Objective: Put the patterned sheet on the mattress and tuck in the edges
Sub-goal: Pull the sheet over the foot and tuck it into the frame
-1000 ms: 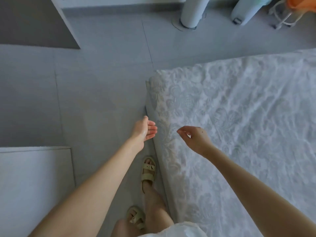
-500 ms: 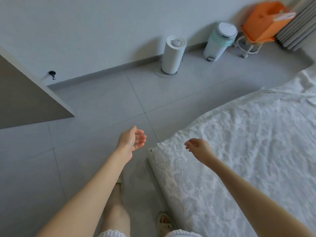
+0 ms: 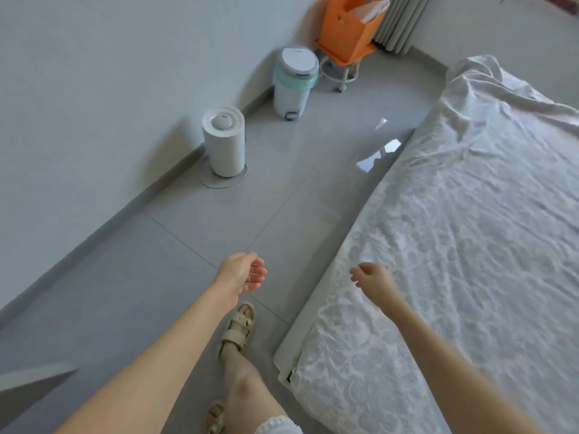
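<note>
The white patterned sheet [image 3: 463,245] covers the mattress [image 3: 289,346] on the right, lying flat along the near side and bunched in loose folds at the far corner. A bare strip of mattress side shows below the sheet at the near corner. My left hand [image 3: 242,272] hangs over the floor left of the bed, fingers relaxed, holding nothing. Just above the sheet's left edge, my right hand [image 3: 372,278] hovers with loosely curled fingers and nothing in them.
Grey tiled floor runs along the bed's left side. By the wall stand a white cylindrical appliance [image 3: 223,142], a white pedal bin [image 3: 294,81] and an orange bag on a small stool [image 3: 351,29]. My sandalled feet [image 3: 238,327] stand beside the near mattress corner.
The view has swung from the near mattress corner to look along the bed's left side. Both hands have lifted away from the mattress corner and stay empty; my feet have stepped along the bed.
</note>
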A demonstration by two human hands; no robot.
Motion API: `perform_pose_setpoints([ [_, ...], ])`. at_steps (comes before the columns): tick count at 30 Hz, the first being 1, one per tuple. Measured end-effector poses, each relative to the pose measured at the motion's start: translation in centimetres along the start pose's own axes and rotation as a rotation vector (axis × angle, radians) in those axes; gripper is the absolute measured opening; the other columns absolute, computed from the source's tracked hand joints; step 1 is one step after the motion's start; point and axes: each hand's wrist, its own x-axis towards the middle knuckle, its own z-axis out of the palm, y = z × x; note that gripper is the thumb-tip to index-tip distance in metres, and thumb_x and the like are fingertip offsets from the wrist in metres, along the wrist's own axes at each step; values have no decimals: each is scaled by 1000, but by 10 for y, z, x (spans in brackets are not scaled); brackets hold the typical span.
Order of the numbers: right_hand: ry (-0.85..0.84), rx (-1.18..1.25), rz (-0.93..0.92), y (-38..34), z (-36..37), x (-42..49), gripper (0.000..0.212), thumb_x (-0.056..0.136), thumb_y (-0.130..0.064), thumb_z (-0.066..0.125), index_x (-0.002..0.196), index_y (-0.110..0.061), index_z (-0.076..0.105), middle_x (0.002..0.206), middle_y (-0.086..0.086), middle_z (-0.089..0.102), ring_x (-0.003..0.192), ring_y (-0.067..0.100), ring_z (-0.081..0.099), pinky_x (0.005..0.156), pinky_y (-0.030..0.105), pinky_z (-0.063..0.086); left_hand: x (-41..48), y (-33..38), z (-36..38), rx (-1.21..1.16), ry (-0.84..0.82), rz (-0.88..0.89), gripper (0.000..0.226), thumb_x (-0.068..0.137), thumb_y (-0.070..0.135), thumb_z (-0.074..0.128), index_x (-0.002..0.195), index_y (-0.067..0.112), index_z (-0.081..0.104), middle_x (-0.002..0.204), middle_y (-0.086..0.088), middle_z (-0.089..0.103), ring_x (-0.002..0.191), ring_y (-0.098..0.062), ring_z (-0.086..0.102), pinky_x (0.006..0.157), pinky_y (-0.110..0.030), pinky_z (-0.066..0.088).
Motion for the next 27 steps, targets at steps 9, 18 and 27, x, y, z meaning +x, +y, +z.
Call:
perform_pose_setpoints([
  [9,205,96,321,-13,-38,117,30,95,-23,47,67,-12,46,55,0,42,49,14,35,51,27,27,124,136,64,222,-174,-4,20,93,7,48,74,10,53,69,-7,56,60,-17,50,59,-25,42],
  [18,279,-74,541,12,-78,256,60,95,-42,47,144,-12,31,138,11,49,112,29,57,79,36,46,283,168,187,288,-280,-152,12,96,10,46,85,11,51,75,-5,52,64,-16,49,61,-26,43],
  [27,313,-344,755,82,-140,430,93,81,-75,36,150,-32,-9,159,12,-2,143,40,6,102,52,38,439,157,316,382,-320,-213,25,96,18,48,121,15,49,92,-4,59,91,-23,55,71,-29,45],
])
